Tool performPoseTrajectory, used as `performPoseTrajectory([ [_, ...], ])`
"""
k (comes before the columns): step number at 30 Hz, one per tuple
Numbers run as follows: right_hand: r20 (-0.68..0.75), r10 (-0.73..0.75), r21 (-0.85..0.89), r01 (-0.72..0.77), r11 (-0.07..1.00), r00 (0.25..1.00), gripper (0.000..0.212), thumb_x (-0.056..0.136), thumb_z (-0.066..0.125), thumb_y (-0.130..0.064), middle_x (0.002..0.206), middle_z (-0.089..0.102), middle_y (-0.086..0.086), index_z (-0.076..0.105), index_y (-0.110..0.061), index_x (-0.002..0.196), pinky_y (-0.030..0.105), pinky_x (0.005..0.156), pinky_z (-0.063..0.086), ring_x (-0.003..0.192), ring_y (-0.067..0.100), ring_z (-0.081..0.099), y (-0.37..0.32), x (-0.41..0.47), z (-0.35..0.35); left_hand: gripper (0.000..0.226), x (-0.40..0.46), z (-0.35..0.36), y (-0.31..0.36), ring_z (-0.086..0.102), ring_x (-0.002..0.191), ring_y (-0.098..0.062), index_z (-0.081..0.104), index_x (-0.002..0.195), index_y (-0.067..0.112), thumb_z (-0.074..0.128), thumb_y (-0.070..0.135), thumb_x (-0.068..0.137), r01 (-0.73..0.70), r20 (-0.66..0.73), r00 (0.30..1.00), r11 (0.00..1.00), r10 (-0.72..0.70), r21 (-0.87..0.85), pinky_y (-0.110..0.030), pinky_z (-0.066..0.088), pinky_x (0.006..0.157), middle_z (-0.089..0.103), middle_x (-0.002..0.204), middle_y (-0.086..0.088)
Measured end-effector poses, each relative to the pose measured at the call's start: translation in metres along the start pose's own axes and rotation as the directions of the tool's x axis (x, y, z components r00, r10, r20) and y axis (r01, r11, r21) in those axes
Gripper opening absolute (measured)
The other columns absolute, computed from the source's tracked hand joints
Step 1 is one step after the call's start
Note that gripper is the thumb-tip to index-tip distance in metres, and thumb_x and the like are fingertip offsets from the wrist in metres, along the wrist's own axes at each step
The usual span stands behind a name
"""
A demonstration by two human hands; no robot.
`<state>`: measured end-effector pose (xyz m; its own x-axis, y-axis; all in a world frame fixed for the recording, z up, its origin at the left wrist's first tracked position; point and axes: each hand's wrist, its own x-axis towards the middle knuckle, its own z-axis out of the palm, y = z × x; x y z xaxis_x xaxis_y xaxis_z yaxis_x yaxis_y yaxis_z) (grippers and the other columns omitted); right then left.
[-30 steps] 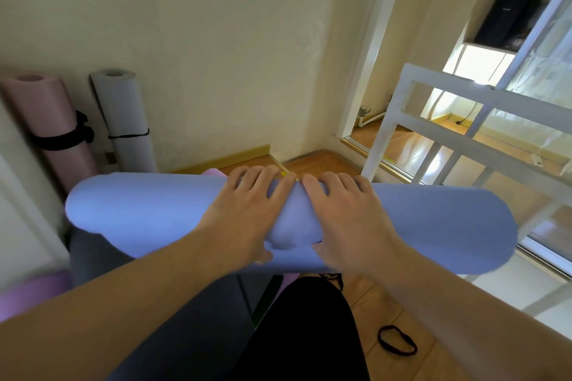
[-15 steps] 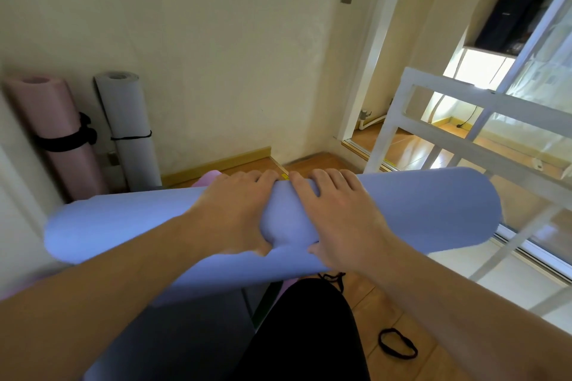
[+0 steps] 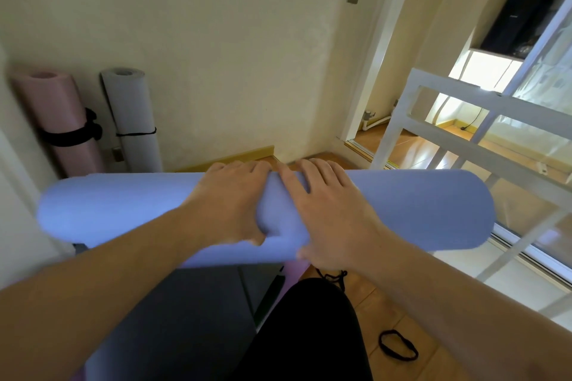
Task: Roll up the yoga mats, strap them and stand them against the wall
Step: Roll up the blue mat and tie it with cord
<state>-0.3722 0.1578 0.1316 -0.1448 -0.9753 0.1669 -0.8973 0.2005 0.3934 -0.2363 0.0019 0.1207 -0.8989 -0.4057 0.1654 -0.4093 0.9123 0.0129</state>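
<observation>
A blue yoga mat [image 3: 418, 210] lies rolled across the middle of the head view, its unrolled tail [image 3: 173, 312] running down toward me. My left hand [image 3: 227, 202] grips the roll near its centre, fingers over the top and thumb underneath. My right hand [image 3: 328, 213] grips it right beside the left in the same way. A pink rolled mat [image 3: 58, 111] with a black strap and a grey rolled mat [image 3: 130, 108] with a thin black strap stand against the wall at the left.
A black elastic strap [image 3: 397, 348] lies on the wooden floor at lower right, another black cord [image 3: 332, 275] near my knee. A white railing [image 3: 464, 133] runs along the right. A pink mat [image 3: 295, 269] and a dark mat [image 3: 201, 284] lie under the blue one.
The roll has come level and shifted slightly right, after tilting down to the left. Both hands kept their grip at its centre.
</observation>
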Motion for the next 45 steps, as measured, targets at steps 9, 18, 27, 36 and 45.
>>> performPoseTrajectory([
  [9, -0.019, 0.000, 0.061, 0.001, 0.998, 1.000, 0.096, 0.062, 0.079, -0.047, 0.116, 0.060, 0.006, 0.041, -0.018, 0.145, 0.046, 0.091, 0.049, 0.101, 0.031, 0.059, -0.002, 0.016, 0.004, 0.131, -0.023, 0.016, -0.005, 0.053, 0.123, -0.030, 0.024, 0.156, 0.017, 0.073, 0.069, 0.047, -0.052, -0.146, 0.987, 0.993, 0.068, 0.111, -0.047, 0.046, 0.103, 0.049, 0.139, -0.003],
  [18, -0.007, -0.031, 0.038, 0.031, 0.999, 0.999, 0.126, 0.064, 0.085, -0.056, 0.148, 0.041, 0.013, 0.016, -0.016, 0.161, 0.053, 0.118, 0.036, 0.135, 0.036, 0.042, -0.013, 0.013, 0.001, 0.095, -0.018, 0.009, -0.008, 0.058, 0.115, -0.022, 0.042, 0.138, 0.024, 0.078, 0.065, 0.060, 0.004, -0.070, 0.998, 0.995, 0.003, 0.101, -0.041, 0.046, 0.097, 0.057, 0.129, 0.006],
  [27, 0.007, -0.011, 0.082, 0.010, 0.997, 1.000, 0.098, 0.060, 0.082, -0.053, 0.122, 0.057, 0.004, 0.039, -0.020, 0.142, 0.048, 0.097, 0.048, 0.111, 0.029, 0.057, -0.015, 0.018, 0.001, 0.122, -0.028, 0.007, -0.012, 0.053, 0.125, -0.021, 0.022, 0.157, 0.026, 0.075, 0.072, 0.057, -0.068, -0.069, 0.995, 0.996, 0.073, 0.063, -0.034, 0.041, 0.104, 0.048, 0.142, 0.005],
  [36, 0.018, -0.031, 0.189, 0.027, 0.982, 0.999, 0.117, 0.067, 0.079, -0.067, 0.141, 0.050, 0.006, 0.022, -0.020, 0.157, 0.050, 0.111, 0.042, 0.129, 0.031, 0.049, -0.021, 0.015, -0.003, 0.101, -0.034, 0.013, -0.014, 0.058, 0.116, -0.024, 0.041, 0.140, 0.022, 0.080, 0.064, 0.057, -0.051, -0.097, 0.992, 0.972, 0.075, 0.230, -0.040, 0.045, 0.100, 0.056, 0.132, 0.003],
  [45, -0.023, -0.052, 0.047, 0.053, 0.997, 0.998, 0.109, 0.061, 0.084, -0.057, 0.128, 0.056, 0.006, 0.033, -0.020, 0.150, 0.050, 0.103, 0.045, 0.116, 0.032, 0.055, -0.023, 0.012, -0.001, 0.112, -0.045, -0.005, -0.012, 0.053, 0.117, -0.015, 0.030, 0.151, 0.026, 0.080, 0.068, 0.061, -0.073, -0.029, 0.997, 0.997, 0.074, 0.031, -0.026, 0.034, 0.099, 0.050, 0.140, 0.008],
])
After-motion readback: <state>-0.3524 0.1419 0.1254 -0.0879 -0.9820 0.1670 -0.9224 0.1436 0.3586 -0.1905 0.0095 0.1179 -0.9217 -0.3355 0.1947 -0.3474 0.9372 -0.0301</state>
